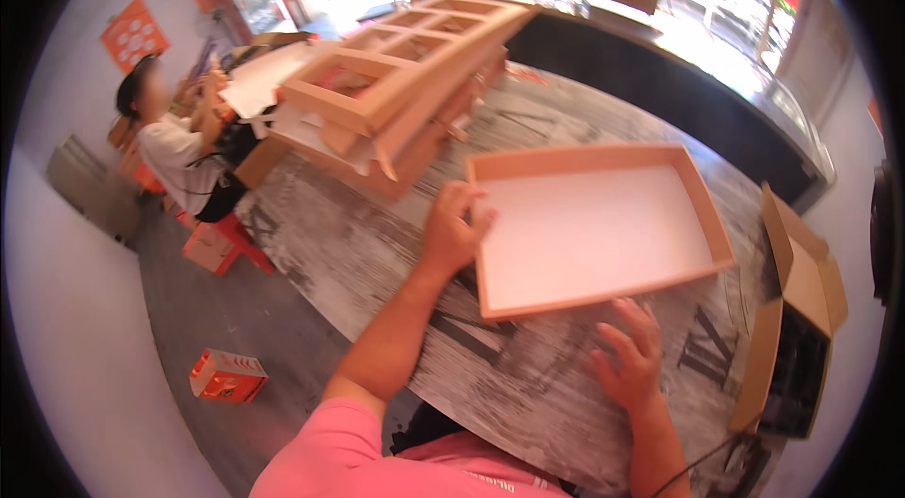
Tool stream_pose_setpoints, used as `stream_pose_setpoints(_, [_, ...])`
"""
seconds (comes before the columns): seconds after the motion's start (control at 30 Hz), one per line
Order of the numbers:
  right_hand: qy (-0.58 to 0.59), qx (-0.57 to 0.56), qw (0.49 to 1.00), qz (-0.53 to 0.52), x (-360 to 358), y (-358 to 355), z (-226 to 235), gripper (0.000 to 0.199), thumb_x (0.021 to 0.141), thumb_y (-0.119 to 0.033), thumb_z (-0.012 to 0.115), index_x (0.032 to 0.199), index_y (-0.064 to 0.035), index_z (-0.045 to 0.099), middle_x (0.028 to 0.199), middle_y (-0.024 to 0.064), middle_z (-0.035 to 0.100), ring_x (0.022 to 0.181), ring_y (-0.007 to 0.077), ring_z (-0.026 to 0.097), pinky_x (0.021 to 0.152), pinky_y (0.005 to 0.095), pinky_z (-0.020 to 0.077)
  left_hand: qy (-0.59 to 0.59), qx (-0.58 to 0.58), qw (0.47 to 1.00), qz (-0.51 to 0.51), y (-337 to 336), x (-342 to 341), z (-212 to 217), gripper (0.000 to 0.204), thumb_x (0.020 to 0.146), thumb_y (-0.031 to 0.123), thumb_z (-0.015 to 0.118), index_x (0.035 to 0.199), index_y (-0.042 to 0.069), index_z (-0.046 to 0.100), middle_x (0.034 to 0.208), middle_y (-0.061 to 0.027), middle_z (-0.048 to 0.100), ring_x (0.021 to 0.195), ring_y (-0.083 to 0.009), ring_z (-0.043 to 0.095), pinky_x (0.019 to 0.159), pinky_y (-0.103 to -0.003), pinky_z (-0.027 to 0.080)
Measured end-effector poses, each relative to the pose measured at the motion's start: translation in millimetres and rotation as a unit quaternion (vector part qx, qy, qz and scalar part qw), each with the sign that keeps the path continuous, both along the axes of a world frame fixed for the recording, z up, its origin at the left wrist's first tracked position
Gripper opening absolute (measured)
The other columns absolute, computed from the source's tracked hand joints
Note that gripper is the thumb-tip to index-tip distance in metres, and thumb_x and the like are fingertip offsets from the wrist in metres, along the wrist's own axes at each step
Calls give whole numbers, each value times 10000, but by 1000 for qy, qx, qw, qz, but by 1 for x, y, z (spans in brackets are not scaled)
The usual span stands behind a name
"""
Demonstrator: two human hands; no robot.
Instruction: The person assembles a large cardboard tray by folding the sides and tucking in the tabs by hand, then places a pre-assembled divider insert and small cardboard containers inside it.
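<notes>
A shallow rectangular box (594, 239), open at the top with brown walls and a white inside bottom, lies on the grey wood-look table (528, 385) in front of me. My left hand (457, 229) is closed over the left wall of this box, its fingertips bent over the rim. Just below the near wall hovers my right hand (630, 357), fingers spread and holding nothing. Beyond my left hand stands a stack of brown frames and boxes, topped by a frame with several window openings (353, 112).
An open cardboard box (792, 328) with black contents stands at the table's right edge. Another person (179, 140) works at the table's far left. On the floor lies an orange-and-white carton (229, 375). A dark counter (641, 88) runs along the back.
</notes>
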State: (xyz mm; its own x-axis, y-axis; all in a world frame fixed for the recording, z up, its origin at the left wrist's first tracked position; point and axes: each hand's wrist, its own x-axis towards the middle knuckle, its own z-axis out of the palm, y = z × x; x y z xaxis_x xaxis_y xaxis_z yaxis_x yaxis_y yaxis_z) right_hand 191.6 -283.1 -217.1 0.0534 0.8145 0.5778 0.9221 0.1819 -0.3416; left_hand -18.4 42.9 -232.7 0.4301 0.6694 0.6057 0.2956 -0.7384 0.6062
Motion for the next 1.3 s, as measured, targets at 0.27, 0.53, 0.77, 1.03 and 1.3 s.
stream_pose_setpoints(0.27, [52, 6, 988, -143, 7, 0, -9, 545, 856, -62, 736, 1380, -8, 597, 1594, 230, 471, 1524, 465, 381, 1234, 594, 334, -26, -104, 994, 5, 5, -8, -13, 474, 789, 128, 803, 1243, 73, 677, 1271, -151, 623, 1182, -363, 640, 985, -439, 556])
stream_pose_setpoints(0.53, [-9, 27, 979, -200, 14, -4, -8, 524, 839, -56, 745, 1351, -58, 632, 1513, 164, 571, 1502, 411, 431, 1272, 596, 268, -157, -278, 946, -64, 33, -2, -34, 414, 872, 75, 837, 1232, -36, 665, 1230, -160, 739, 1200, -234, 710, 1047, -357, 556])
stream_pose_setpoints(0.77, [-34, 28, 984, -171, 13, -1, -1, 257, 871, -73, 770, 1127, -89, 746, 1162, 67, 746, 1132, 290, 666, 1082, 470, 429, -129, -310, 937, -97, 36, -7, -38, 443, 944, 107, 819, 1341, -19, 667, 1294, -104, 723, 1189, -177, 686, 1039, -317, 549])
stream_pose_setpoints(1.03, [-62, 46, 982, -170, -5, 2, 4, 192, 882, -100, 778, 1073, -94, 754, 1089, 47, 752, 1006, 264, 689, 916, 417, 469, -105, -346, 921, -145, 31, -18, -14, 483, 957, 196, 827, 1363, -18, 674, 1292, -92, 723, 1152, -166, 673, 1016, -325, 549])
stream_pose_setpoints(1.3, [-67, 56, 982, -169, -2, 3, -1, 192, 868, -93, 774, 1059, -98, 748, 1082, 51, 748, 1000, 273, 685, 903, 427, 469, -100, -306, 938, -130, 26, -15, -17, 458, 951, 216, 832, 1320, -19, 698, 1263, -90, 730, 1135, -161, 673, 1003, -315, 548])
